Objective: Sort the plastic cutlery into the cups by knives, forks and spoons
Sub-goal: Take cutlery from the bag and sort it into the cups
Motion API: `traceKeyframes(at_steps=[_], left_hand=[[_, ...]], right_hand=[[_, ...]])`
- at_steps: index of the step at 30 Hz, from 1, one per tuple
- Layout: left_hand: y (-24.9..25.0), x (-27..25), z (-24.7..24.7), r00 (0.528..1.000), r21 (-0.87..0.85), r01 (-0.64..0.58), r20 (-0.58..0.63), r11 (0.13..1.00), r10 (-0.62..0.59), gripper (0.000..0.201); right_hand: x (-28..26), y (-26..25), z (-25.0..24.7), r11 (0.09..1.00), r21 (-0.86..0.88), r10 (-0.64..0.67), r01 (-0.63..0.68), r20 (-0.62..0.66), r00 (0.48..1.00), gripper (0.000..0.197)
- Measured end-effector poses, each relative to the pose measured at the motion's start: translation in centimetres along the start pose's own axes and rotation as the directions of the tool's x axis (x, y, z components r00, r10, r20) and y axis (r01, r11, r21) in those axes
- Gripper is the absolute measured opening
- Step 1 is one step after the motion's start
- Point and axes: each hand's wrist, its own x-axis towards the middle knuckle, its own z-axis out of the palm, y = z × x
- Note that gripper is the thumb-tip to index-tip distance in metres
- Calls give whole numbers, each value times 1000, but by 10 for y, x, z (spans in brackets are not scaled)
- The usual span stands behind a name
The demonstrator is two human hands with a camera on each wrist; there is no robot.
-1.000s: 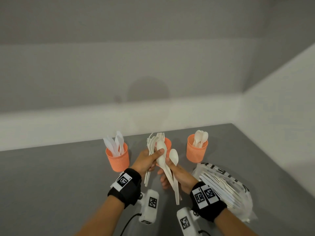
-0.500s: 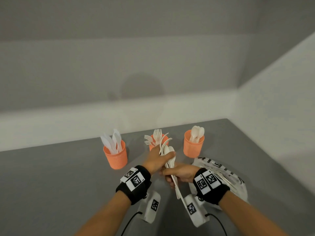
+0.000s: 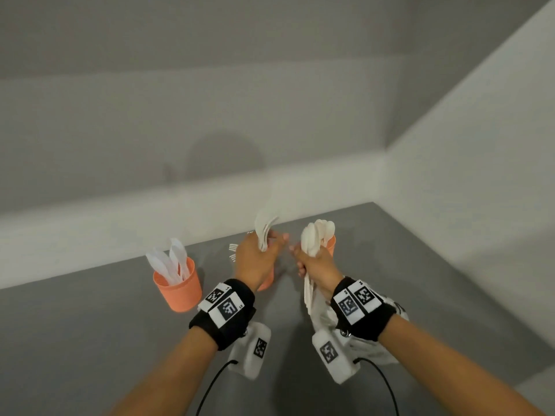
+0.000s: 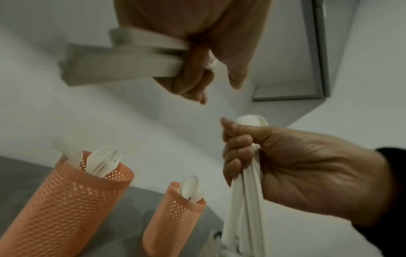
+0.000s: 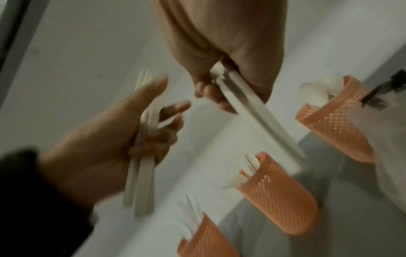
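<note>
While the left grip (image 3: 255,259) clenches a bundle of forks (image 3: 265,232), the right grip (image 3: 315,262) clasps spoons (image 3: 312,238); both hang apart. The fork cup (image 4: 66,200) stands below the left grip.

Middle cup (image 3: 268,283) behind left hand (image 3: 255,261)

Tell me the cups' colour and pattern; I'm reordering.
Orange cups, perforated all over with small holes; clearest in the left wrist view.
</note>
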Motion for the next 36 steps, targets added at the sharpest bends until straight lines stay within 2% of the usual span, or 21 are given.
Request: traceKeyframes(at_steps=[2, 5, 8, 10, 15, 19, 22, 27, 30, 32, 33, 34, 36], left_hand=[[-2, 9, -2, 990, -98, 96, -97, 990, -106, 33], [-8, 20, -10, 930, -239, 217, -244, 947, -275, 46], [-10, 31, -15, 864, -343, 260, -335, 902, -376, 55], [-10, 40, -14, 834, -423, 229, -378, 877, -401, 59], [-14, 63, -11, 832, -496, 128, -418, 859, -365, 59], [-18, 84, 1, 812, -489, 110, -458, 865, -362, 56], [-29, 96, 16, 800, -460, 96, -492, 883, -343, 55], [-54, 106, 42, 777, -434, 139, -509, 890, -370, 54], [-73, 105, 56, 782, -420, 134, -511, 897, -357, 46], [-87, 102, 63, 791, -406, 157, -494, 900, -361, 28], [-94, 100, 65, 800, -365, 179, -487, 914, -351, 17], [-102, 98, 67, 812, -309, 195, -481, 931, -330, 17], [-113, 94, 69, 841, -180, 200, -472, 963, -263, 29]], right_hand=[[17, -14, -13, 992, 104, -57, 73, -148, 987, 23], [39, -38, -41, 967, 107, -193, 230, -278, 941, 22], [58, -54, -71, 945, 114, -251, 306, -347, 904, 24], [72, -60, -84, 945, 121, -242, 305, -371, 896, 28], [109, -66, -89, 946, 140, -235, 291, -320, 918, 33], [137, -54, -88, 967, 109, -196, 231, -264, 944, 43], [151, -37, -84, 974, 108, -168, 197, -236, 957, 44], [168, -3, -74, 983, 75, -155, 170, -174, 972, 45], [173, 17, -68, 991, -16, -134, 133, -135, 982, 34], [172, 27, -66, 992, -28, -122, 119, -133, 984, 24], [172, 31, -66, 990, -48, -137, 131, -131, 982, 27], [172, 34, -66, 984, -85, -166, 156, -122, 979, 33], [172, 38, -67, 953, -191, -252, 234, -72, 965, 36]])
